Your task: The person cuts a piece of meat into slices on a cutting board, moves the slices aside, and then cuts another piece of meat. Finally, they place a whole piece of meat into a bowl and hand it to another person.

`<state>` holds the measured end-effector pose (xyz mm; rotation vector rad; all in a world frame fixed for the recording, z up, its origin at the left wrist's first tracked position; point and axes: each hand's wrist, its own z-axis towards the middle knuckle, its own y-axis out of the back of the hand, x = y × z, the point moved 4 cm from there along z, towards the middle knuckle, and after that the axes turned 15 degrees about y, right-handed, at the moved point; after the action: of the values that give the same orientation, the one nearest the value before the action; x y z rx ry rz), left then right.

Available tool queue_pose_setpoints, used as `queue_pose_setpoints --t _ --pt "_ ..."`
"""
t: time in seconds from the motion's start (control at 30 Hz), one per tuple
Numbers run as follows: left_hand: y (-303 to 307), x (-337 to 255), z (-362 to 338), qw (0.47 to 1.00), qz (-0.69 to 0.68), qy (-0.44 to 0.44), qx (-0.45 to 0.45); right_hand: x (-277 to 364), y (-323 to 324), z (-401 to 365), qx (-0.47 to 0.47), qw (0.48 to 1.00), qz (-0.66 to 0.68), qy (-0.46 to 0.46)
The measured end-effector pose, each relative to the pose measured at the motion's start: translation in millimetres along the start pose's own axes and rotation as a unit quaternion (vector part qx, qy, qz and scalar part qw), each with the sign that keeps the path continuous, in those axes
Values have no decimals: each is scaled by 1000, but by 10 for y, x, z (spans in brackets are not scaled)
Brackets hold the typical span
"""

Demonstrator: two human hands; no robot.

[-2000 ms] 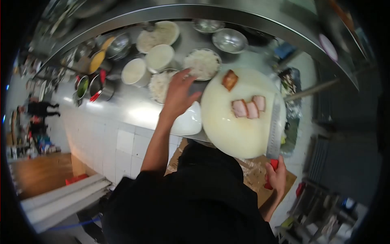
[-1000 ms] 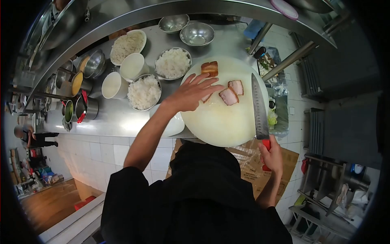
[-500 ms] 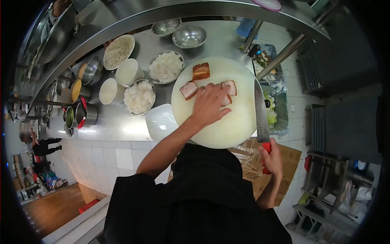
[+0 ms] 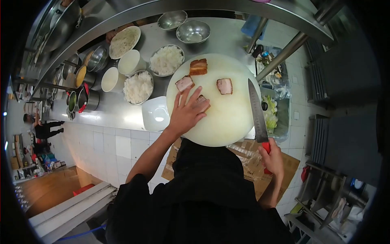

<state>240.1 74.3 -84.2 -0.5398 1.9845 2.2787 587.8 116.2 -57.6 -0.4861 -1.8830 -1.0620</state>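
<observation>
Fingers spread, my left hand (image 4: pixel 186 114) lies over a slice of roast pork belly (image 4: pixel 200 98) on the round white cutting board (image 4: pixel 227 122); its fingers partly hide the slice. Just beyond the fingertips is a second pork piece (image 4: pixel 184 83). A browned block of pork belly (image 4: pixel 198 67) sits near the board's far edge, and another cut piece (image 4: pixel 224 86) lies to the right. My right hand (image 4: pixel 273 160) is wrapped round the red handle of a broad kitchen knife (image 4: pixel 258 116). Its blade points away from me, along the board's right edge.
Left of the board stand a square white dish (image 4: pixel 156 116), two bowls of rice (image 4: pixel 138 87) and white cups (image 4: pixel 131 63). Metal bowls (image 4: pixel 193 31) are at the back. A metal shelf (image 4: pixel 227 8) crosses above the counter. Bins of food scraps (image 4: pixel 271 110) stand at right.
My left hand has moved left and nearer to me, and the slice under it has shifted left, away from the right-hand piece. The knife stays at the board's right edge, its tip tilted slightly left.
</observation>
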Motion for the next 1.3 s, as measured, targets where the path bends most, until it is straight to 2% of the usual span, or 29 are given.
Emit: queue_pose_setpoints --t 0.13,0.23,0.37,0.43,0.5,0.53,0.57,0.6,0.67,0.7,0.77,0.8,0.87,0.93,1.0,1.07,1.1,1.17,1.23,1.3 --pt "-44 147 -59 997 46 21 -52 -60 105 17 11 1000 5 5" --pt "-5 167 -45 984 102 76 -124 -89 190 -15 2 1000 25 -5" --pt "79 -214 88 974 145 125 -119 -163 326 -150 -10 1000 25 -12" --pt "16 -432 309 981 -26 158 -112 -225 369 -225 -10 999 31 -15" --pt "-181 -622 640 977 -69 179 -97 -350 368 -273 6 996 90 -2" --pt "-244 -728 822 976 -54 202 -59 -373 366 -290 11 996 89 2" --pt "-285 -815 937 973 -39 226 -22 -401 350 -301 17 991 129 -16" --pt "-329 -867 972 971 -37 235 -30 -435 327 -296 25 985 169 -33" --pt "-422 -891 1019 981 -30 190 -8 -488 298 -300 46 983 180 -12" --pt "-399 -837 949 979 -27 200 -15 -474 289 -302 50 980 193 -23" --pt "-406 -881 669 990 -90 96 54 -454 265 -277 62 975 209 -35" --pt "-388 -841 541 989 -86 112 46 -444 261 -251 79 975 206 -28" --pt "-274 -769 211 984 -172 45 24 -446 222 -160 87 971 219 -37" --pt "26 -727 -134 990 -128 37 -51 -477 169 -66 118 968 222 -11" --pt "293 -508 -395 987 -113 88 -67 -466 193 54 113 972 206 -29" --pt "540 -139 -699 958 -194 137 -160 -416 203 169 128 974 185 -13" --pt "627 113 -889 944 -202 192 -179 -377 208 211 121 978 167 -10" --pt "881 631 -1321 895 -212 266 -290 -216 172 267 113 985 128 5" --pt "1065 1256 -1793 858 -110 352 -358 140 160 292 104 994 41 2" --pt "1072 2061 -2341 787 -108 451 -406 34 167 296 75 997 3 34"
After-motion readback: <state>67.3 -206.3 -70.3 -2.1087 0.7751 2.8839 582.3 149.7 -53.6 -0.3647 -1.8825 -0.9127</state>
